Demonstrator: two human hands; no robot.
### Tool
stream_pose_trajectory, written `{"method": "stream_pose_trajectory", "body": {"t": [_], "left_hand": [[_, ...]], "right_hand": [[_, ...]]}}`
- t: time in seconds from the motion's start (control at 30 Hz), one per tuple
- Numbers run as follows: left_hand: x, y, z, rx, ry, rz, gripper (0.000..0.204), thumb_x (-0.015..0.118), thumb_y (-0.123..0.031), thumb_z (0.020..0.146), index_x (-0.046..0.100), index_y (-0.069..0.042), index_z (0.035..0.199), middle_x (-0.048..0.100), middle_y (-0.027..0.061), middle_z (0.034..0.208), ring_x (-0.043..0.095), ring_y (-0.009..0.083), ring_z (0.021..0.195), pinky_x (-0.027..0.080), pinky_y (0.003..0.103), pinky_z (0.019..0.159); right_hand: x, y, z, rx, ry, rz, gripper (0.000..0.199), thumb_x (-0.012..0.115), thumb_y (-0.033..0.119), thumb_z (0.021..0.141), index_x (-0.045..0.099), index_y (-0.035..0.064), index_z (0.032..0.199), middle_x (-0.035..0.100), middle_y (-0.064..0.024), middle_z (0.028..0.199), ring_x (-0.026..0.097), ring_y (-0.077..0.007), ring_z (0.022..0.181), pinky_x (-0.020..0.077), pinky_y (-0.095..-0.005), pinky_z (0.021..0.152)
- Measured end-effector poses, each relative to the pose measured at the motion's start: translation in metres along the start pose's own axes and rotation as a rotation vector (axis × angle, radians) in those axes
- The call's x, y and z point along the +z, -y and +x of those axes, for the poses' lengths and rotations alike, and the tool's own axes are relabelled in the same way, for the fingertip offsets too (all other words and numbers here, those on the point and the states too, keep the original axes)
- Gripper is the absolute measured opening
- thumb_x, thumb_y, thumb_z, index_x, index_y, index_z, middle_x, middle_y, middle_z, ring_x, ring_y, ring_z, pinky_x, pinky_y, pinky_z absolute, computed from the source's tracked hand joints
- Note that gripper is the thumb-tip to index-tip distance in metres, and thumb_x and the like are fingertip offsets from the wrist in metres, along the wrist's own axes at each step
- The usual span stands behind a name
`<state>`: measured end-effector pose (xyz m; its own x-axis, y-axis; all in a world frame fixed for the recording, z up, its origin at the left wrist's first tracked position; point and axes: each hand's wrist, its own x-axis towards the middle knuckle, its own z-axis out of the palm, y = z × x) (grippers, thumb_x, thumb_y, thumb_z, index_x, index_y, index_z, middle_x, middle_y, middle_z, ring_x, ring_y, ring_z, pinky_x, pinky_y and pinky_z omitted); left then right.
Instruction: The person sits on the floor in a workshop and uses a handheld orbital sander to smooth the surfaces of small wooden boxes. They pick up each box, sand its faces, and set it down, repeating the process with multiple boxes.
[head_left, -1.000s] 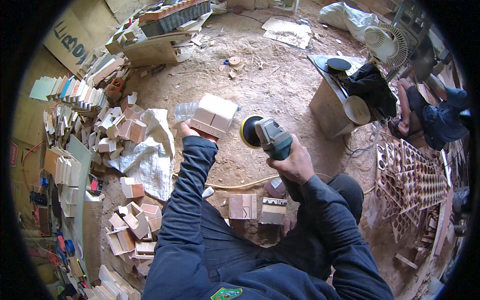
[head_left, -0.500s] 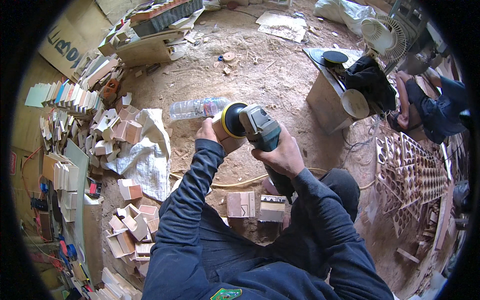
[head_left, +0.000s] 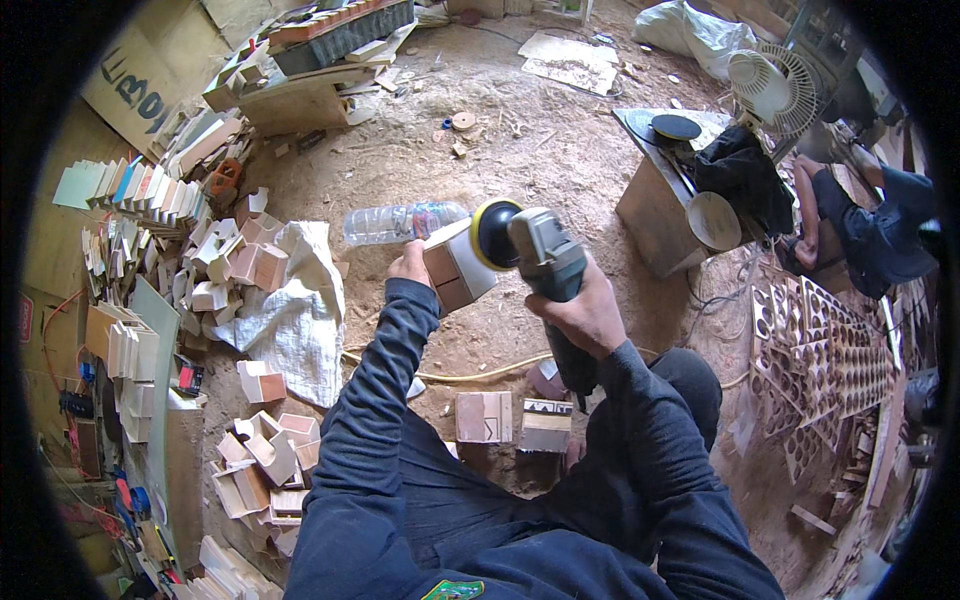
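Note:
My left hand (head_left: pixel 410 264) grips a small wooden box (head_left: pixel 456 278) by its left side; brown panels and a pale face show on it. In my right hand (head_left: pixel 585 308) is a grey-green angle grinder (head_left: pixel 548 255) with a round black and yellow sanding pad (head_left: pixel 493 234). The pad stands at the box's upper right edge; whether it touches cannot be made out. Just behind the box lies a clear plastic bottle (head_left: pixel 385 224). Two wooden blocks, one pinkish (head_left: pixel 484 417) and one with a dark zigzag pattern (head_left: pixel 545 426), sit on the ground between my legs.
Wooden boxes (head_left: pixel 265 445) are heaped at my left beside a white woven sack (head_left: pixel 298 300). A yellow hose (head_left: pixel 480 375) crosses the dusty ground. To the right are a wooden stand (head_left: pixel 655 220), a fan (head_left: pixel 775 85), perforated boards (head_left: pixel 820 360) and another person (head_left: pixel 870 230).
The grinder and my right hand have shifted right. The box has turned, so more of its pale face and brown panels shows. My left hand still holds it.

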<state>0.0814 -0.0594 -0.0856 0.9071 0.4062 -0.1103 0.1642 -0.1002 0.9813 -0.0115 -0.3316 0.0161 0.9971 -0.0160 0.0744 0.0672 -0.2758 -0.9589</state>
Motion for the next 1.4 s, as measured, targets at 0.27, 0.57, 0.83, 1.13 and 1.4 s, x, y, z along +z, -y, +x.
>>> {"method": "stream_pose_trajectory", "body": {"t": [0.27, 0.57, 0.83, 1.13, 1.4], "left_hand": [[-0.006, 0.016, -0.004, 0.074, 0.098, 0.119, 0.044, 0.052, -0.044, 0.101, 0.067, -0.003, 0.102, 0.071, 0.026, 0.089, 0.071, 0.0376, 0.083, 0.053, 0.047, 0.077], [-0.004, 0.0, 0.0, -0.085, 0.178, -0.194, 0.035, 0.055, -0.03, 0.106, 0.072, 0.001, 0.107, 0.074, 0.011, 0.095, 0.068, 0.0213, 0.084, 0.055, 0.037, 0.079], [-0.017, -0.058, -0.032, 0.375, 0.202, 0.002, 0.042, 0.063, -0.036, 0.104, 0.073, 0.002, 0.119, 0.075, 0.0064, 0.109, 0.066, 0.0168, 0.098, 0.053, 0.033, 0.091], [-0.005, -0.058, -0.031, 0.291, 0.156, -0.148, 0.045, 0.064, -0.038, 0.102, 0.073, 0.004, 0.114, 0.074, 0.0083, 0.104, 0.067, 0.0171, 0.093, 0.054, 0.034, 0.087], [-0.013, -0.045, -0.025, -0.068, 0.264, -0.537, 0.046, 0.065, -0.035, 0.102, 0.069, 0.006, 0.122, 0.074, 0.0127, 0.113, 0.072, 0.0224, 0.097, 0.057, 0.037, 0.087]], "right_hand": [[0.004, -0.007, 0.006, 0.115, -0.043, -0.178, 0.06, 0.088, 0.023, 0.069, 0.067, 0.0035, 0.121, 0.076, -0.0092, 0.107, 0.071, -0.0191, 0.097, 0.0556, -0.0347, 0.091], [-0.004, -0.006, 0.004, 0.028, 0.004, 0.001, 0.058, 0.089, 0.02, 0.07, 0.066, 0.0023, 0.12, 0.073, -0.006, 0.105, 0.069, -0.0169, 0.096, 0.0543, -0.0326, 0.091], [-0.004, 0.006, -0.004, 0.112, -0.001, -0.228, 0.062, 0.088, 0.022, 0.068, 0.066, 0.0021, 0.123, 0.074, -0.0097, 0.11, 0.07, -0.0197, 0.1, 0.0545, -0.0342, 0.094], [-0.006, 0.015, -0.011, -0.043, -0.042, -0.137, 0.066, 0.089, 0.023, 0.069, 0.064, 0.0043, 0.126, 0.074, -0.0104, 0.108, 0.071, -0.0204, 0.099, 0.0556, -0.0359, 0.093], [-0.011, 0.002, 0.002, 0.11, -0.167, -0.264, 0.071, 0.089, 0.039, 0.065, 0.064, 0.0062, 0.123, 0.076, -0.02, 0.106, 0.075, -0.0379, 0.1, 0.0584, -0.0465, 0.09]]}}
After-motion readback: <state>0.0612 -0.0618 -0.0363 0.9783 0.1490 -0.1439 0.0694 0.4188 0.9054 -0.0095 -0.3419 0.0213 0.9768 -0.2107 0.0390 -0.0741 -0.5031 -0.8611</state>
